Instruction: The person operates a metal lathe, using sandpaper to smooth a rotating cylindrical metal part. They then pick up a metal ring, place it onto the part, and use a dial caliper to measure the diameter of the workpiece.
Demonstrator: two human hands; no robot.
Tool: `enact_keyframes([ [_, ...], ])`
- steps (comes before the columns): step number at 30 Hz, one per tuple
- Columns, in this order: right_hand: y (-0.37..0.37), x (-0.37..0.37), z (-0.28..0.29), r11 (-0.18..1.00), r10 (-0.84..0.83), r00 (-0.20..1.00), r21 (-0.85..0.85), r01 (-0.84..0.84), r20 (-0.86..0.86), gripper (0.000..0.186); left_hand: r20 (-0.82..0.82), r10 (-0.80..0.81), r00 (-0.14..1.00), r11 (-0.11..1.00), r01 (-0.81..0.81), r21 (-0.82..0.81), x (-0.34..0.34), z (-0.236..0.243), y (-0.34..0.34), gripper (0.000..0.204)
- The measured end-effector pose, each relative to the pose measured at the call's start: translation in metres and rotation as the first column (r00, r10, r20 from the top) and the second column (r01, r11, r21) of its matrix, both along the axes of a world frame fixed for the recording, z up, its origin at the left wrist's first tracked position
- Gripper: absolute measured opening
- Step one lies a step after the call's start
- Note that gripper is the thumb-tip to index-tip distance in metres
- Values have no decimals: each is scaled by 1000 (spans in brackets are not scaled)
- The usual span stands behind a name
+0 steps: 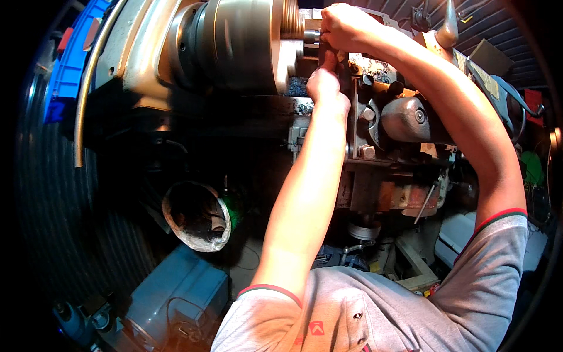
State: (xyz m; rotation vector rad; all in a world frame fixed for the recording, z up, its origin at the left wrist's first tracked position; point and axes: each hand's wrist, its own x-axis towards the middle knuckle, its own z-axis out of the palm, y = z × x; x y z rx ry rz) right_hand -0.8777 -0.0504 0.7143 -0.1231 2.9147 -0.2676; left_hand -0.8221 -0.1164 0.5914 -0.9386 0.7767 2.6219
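Both of my hands are beside the lathe chuck (237, 47), at a thin shiny metal rod (311, 36) that sticks out of its right side. My left hand (326, 88) is closed with the thumb up, around the near part of a dark narrow strip (322, 54). Beyond it my right hand (346, 28), its arm bent round from the right, is closed at the strip's far end. The fingers hide most of the strip, so I cannot tell its exact kind. The chuck's surface looks smeared, as if turning.
A tool post with bolts (368, 114) and a rounded metal handle hub (407, 119) stand right of my left wrist. Metal shavings (375, 67) lie behind. Below left are an open bucket (196, 246) and a blue-grey box (176, 287). A blue plastic tray (67, 76) stands far left.
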Motion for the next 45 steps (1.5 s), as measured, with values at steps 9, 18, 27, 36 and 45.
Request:
enact_keyframes([
  [9, 20, -12, -26, 981, 20, 995, -188, -38, -98, 9, -18, -19, 1000, 1000, 19, 16, 1, 2, 0, 21],
  [18, 22, -16, -28, 976, 44, 998, -211, -52, -43, 7, -23, -18, 1000, 997, 20, 68, 0, 3, 1, 19],
  [27, 2, 0, -1, 1000, 24, 1000, 13, -23, -14, 10, -36, -8, 999, 998, 10, 57, 1, 6, -2, 25],
  [36, 19, -3, -11, 985, 2, 999, -172, -10, -48, 8, -20, -28, 999, 999, 29, 34, -1, 5, 3, 25],
  [45, 21, -9, -17, 985, 31, 999, -171, -33, -12, 7, -19, -34, 999, 999, 34, 11, 0, 5, 4, 22],
])
